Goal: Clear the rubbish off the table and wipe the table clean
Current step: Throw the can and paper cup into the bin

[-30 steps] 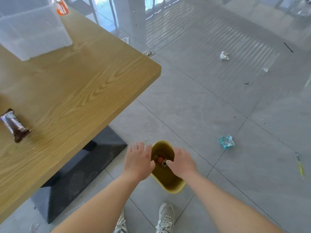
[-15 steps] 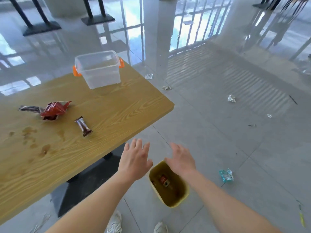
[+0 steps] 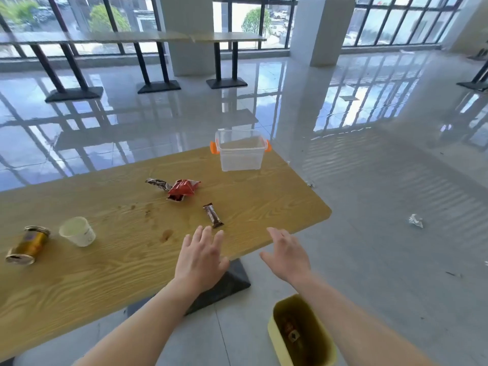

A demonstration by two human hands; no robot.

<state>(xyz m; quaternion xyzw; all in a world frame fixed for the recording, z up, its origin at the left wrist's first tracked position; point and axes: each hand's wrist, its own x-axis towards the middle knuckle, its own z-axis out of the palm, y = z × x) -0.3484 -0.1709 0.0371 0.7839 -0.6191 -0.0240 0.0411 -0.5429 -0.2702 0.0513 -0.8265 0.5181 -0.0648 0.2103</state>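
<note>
Hands both empty, your left hand (image 3: 202, 256) spread just short of the brown snack bar wrapper (image 3: 213, 215) on the surface (image 3: 111, 281) and your right hand (image 3: 286, 253) open past its edge; the wrapper looks light, crinkly, slippery, so pinch its middle.

This looks like a canteen or cafeteria hall. Beyond the left hand (image 3: 200, 256) runs a long wood-grain table (image 3: 105, 273) on a black pedestal base (image 3: 224, 283), littered with snack wrappers (image 3: 182, 190), a paper cup (image 3: 78, 231) and a tipped can (image 3: 27, 245). Farther off stand more tables of the same kind (image 3: 169, 37) along tall grid windows (image 3: 396, 19). A glossy tiled floor (image 3: 369, 180) spreads to the right of the right hand (image 3: 287, 256), between thick square pillars (image 3: 317, 27).
</note>
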